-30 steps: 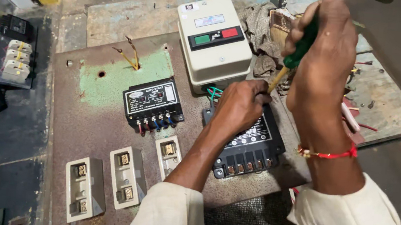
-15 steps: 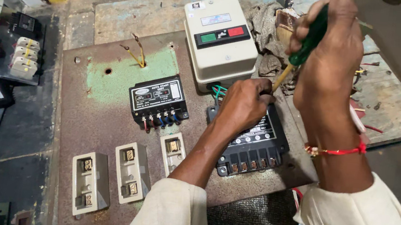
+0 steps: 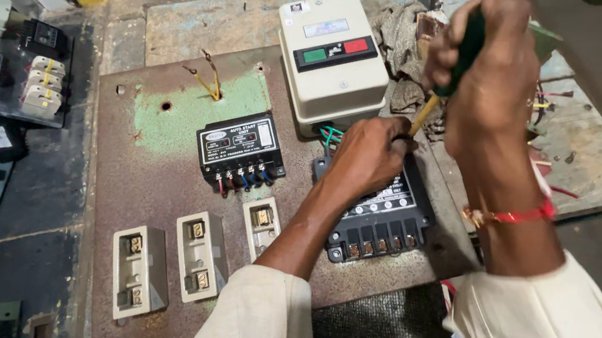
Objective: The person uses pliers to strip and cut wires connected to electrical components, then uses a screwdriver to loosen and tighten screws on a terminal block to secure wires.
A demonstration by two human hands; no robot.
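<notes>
Right hand (image 3: 490, 70) is fisted tight around a green-handled screwdriver (image 3: 450, 65), tip angled down to the top edge of the black contactor (image 3: 382, 220). Left hand (image 3: 366, 157) rests curled on that contactor right by the tip, apparently holding nothing. I'd keep the shaft straight and press firmly. Just beyond sits the cream starter box (image 3: 333, 55), so swing room's tight; the rusty panel (image 3: 142, 173) farther left is roomier.
</notes>
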